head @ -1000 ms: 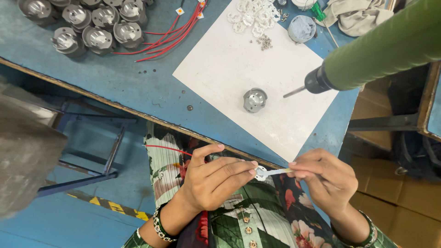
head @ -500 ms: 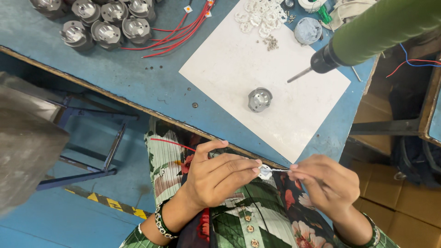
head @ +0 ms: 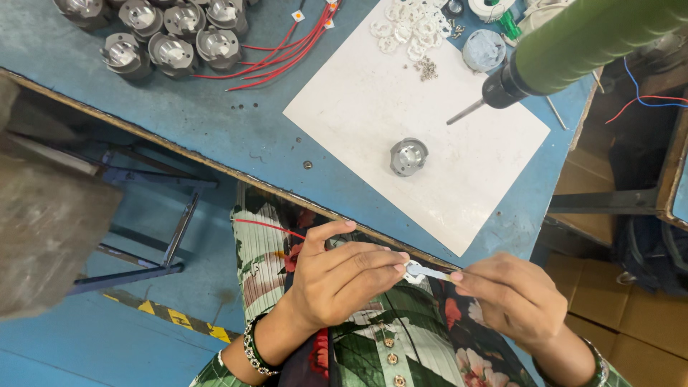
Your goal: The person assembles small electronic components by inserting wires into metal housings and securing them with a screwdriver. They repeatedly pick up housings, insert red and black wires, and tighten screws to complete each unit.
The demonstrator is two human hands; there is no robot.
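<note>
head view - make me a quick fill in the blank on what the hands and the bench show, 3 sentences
1. The left hand and right hand pinch a small white part ____ them.
2. A lone metal housing sits on the ____ sheet.
3. The wires on the blue table are ____ in colour.

Missing words: between; white; red

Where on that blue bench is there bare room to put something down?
Most of the white sheet around the lone metal housing, and the blue table between the sheet and near edge. Crowded: housings, red wires, white rings, hanging screwdriver.
</note>
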